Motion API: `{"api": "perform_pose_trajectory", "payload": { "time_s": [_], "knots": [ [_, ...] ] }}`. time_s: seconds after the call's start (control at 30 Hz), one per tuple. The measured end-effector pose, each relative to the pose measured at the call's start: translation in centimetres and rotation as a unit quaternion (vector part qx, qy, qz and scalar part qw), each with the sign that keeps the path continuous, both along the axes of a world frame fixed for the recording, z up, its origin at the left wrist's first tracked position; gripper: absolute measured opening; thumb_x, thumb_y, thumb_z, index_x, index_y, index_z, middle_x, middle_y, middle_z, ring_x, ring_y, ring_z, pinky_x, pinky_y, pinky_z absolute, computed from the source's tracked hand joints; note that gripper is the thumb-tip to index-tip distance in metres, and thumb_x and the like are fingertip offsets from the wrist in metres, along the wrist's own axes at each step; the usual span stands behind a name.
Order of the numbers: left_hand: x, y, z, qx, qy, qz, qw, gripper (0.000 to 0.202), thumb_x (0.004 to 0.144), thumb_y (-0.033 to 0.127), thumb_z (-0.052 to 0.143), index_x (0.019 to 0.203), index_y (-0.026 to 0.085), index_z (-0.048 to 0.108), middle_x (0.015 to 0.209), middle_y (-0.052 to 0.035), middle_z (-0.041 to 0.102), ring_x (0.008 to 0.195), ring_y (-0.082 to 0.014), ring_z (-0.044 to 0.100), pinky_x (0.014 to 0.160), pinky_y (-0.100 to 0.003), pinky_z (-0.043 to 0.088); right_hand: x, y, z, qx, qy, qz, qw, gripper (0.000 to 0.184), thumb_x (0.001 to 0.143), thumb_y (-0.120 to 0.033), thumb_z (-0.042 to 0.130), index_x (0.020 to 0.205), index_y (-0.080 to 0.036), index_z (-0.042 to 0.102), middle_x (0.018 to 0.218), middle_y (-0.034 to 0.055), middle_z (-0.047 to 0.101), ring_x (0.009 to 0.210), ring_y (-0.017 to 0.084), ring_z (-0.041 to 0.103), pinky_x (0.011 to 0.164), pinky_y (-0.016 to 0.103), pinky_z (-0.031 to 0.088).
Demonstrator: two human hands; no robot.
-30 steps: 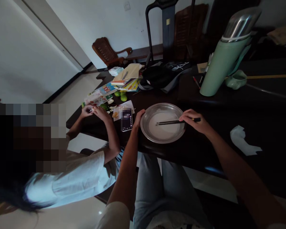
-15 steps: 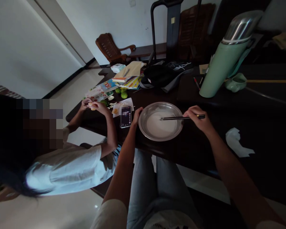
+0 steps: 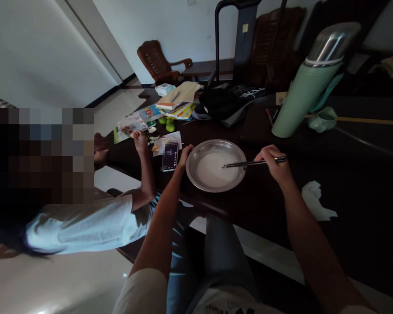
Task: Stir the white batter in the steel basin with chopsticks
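likely stirring; next, brace round silver metal basin (image 3: 192,169)
right hand (image 3: 277,168) grips slim black chopsticks (image 3: 249,163); left hand (image 3: 184,156) touching basin, grip unclear.

Before you: steel basin (image 3: 216,188), one; chopsticks (image 3: 239,164), one pair; smartphone (image 3: 170,157), one; green vacuum flask (image 3: 304,96), one; small green pitcher (image 3: 323,122), one; crumpled tissue (image 3: 314,204), one; green citrus fruits (image 3: 170,126), at least three. Your hands, two: left hand (image 3: 185,156), right hand (image 3: 273,162). Other person (image 3: 81,229) beside you, one.

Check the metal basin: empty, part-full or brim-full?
Part-full: in the metal basin, a whitish, liquid-looking layer covers the bottom, with bare wall visible around it below the rim. Cannot tell how deep.
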State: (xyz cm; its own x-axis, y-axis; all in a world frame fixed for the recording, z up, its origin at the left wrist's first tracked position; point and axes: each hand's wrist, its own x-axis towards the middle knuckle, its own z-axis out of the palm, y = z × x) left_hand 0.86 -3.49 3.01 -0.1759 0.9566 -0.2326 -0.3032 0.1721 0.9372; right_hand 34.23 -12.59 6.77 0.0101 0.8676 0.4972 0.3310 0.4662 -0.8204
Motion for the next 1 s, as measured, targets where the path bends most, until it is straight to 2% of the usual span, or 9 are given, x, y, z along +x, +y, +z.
{"api": "perform_pose_trajectory", "payload": {
  "time_s": [0.1,0.2,0.3,0.43,0.53,0.67,0.83,0.9,1.0],
  "knots": [
    [0.2,-0.1,-0.1,0.004,0.015,0.001,1.000,0.034,0.088,0.028,0.066,0.060,0.020,0.049,0.056,0.0030,0.044,0.064,-0.0143,0.048,0.065,-0.025,0.040,-0.3,-0.6,0.0,-0.021,0.003,0.043,0.999,0.050,0.096,-0.057,0.051,0.062,-0.027,0.071,0.070,0.0055,0.067,0.081,0.024,0.063,0.084,0.043,0.051],
    [0.5,-0.3,0.0,-0.003,0.012,0.001,1.000,0.035,0.087,0.028,0.067,0.059,0.020,0.048,0.056,0.0031,0.045,0.065,-0.0144,0.048,0.065,-0.026,0.041,-1.5,-0.7,-0.3,-0.034,-0.029,0.090,0.995,0.039,0.093,-0.056,0.058,0.074,-0.028,0.077,0.079,0.0051,0.071,0.086,0.024,0.065,0.085,0.042,0.052],
    [0.6,-0.4,0.2,-0.003,0.015,-0.008,1.000,0.035,0.088,0.028,0.065,0.058,0.020,0.049,0.055,0.0031,0.045,0.063,-0.0139,0.050,0.065,-0.025,0.042,-1.6,-0.5,-0.5,-0.016,-0.041,0.068,0.997,0.035,0.093,-0.052,0.058,0.075,-0.029,0.076,0.079,0.0049,0.072,0.089,0.025,0.064,0.086,0.043,0.051],
    [0.2,-0.7,0.6,-0.007,0.021,-0.023,0.999,0.031,0.086,0.028,0.066,0.059,0.019,0.054,0.057,0.0026,0.052,0.061,-0.0135,0.053,0.063,-0.025,0.043,-0.4,-0.4,-0.5,0.003,-0.004,0.010,1.000,0.045,0.096,-0.054,0.053,0.065,-0.027,0.072,0.073,0.0057,0.068,0.083,0.025,0.064,0.084,0.044,0.051],
    [-0.3,-0.9,0.9,-0.053,0.002,-0.048,0.997,0.029,0.082,0.037,0.071,0.063,0.019,0.059,0.056,0.0021,0.056,0.057,-0.0144,0.055,0.060,-0.027,0.044,-0.9,-0.5,-0.8,-0.014,-0.003,0.037,0.999,0.045,0.096,-0.054,0.053,0.066,-0.027,0.073,0.075,0.0060,0.069,0.083,0.024,0.064,0.085,0.043,0.051],
    [-1.3,-0.9,1.1,-0.114,-0.013,-0.083,0.990,0.033,0.077,0.045,0.076,0.064,0.018,0.060,0.051,0.0020,0.057,0.050,-0.0141,0.054,0.055,-0.028,0.044,-2.6,-0.2,-1.2,-0.027,-0.038,0.072,0.996,0.035,0.094,-0.051,0.058,0.077,-0.029,0.078,0.081,0.0051,0.073,0.089,0.024,0.064,0.086,0.043,0.052],
    [-2.5,-0.2,0.5,-0.092,-0.021,-0.092,0.991,0.030,0.075,0.041,0.077,0.063,0.018,0.062,0.053,0.0013,0.060,0.049,-0.0125,0.053,0.053,-0.026,0.043,-2.2,0.5,-1.2,-0.024,0.003,0.018,1.000,0.043,0.095,-0.055,0.054,0.067,-0.028,0.073,0.075,0.0051,0.068,0.082,0.024,0.064,0.083,0.043,0.052],
    [-2.8,0.0,0.1,-0.073,-0.017,-0.076,0.994,0.030,0.076,0.038,0.076,0.061,0.018,0.060,0.053,0.0031,0.058,0.049,-0.0111,0.051,0.054,-0.025,0.042,-2.4,0.6,-1.2,-0.037,0.021,0.029,0.999,0.045,0.095,-0.055,0.053,0.063,-0.028,0.071,0.075,0.0050,0.067,0.076,0.023,0.064,0.078,0.042,0.053],
    [-3.1,0.4,-0.3,-0.050,-0.012,-0.059,0.997,0.029,0.076,0.036,0.075,0.061,0.018,0.058,0.054,0.0047,0.056,0.050,-0.0107,0.049,0.055,-0.025,0.042,-3.3,0.8,-1.2,-0.046,-0.004,0.062,0.997,0.039,0.094,-0.052,0.057,0.070,-0.029,0.075,0.078,0.0044,0.070,0.080,0.023,0.066,0.080,0.041,0.054]
  ]
}}
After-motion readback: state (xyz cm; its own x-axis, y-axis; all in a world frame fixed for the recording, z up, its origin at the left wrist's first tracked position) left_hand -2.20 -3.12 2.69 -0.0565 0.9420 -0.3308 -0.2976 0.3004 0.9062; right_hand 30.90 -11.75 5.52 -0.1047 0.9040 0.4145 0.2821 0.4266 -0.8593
